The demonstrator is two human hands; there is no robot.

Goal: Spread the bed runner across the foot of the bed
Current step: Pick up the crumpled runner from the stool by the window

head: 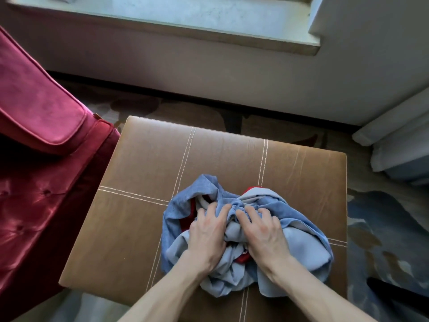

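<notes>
A crumpled blue bed runner (304, 240) with red showing in its folds lies bunched on a brown leather ottoman (144, 177). My left hand (209, 231) digs its curled fingers into the left side of the heap. My right hand (262, 231) grips the cloth just beside it, fingers curled into the folds. Both forearms reach in from the bottom edge. No bed is in view.
A red velvet armchair (41, 135) stands close on the left, touching the ottoman's corner. A windowsill (185, 22) and wall run along the back. White curtains (399, 140) hang at the right. Patterned carpet (383, 228) surrounds the ottoman.
</notes>
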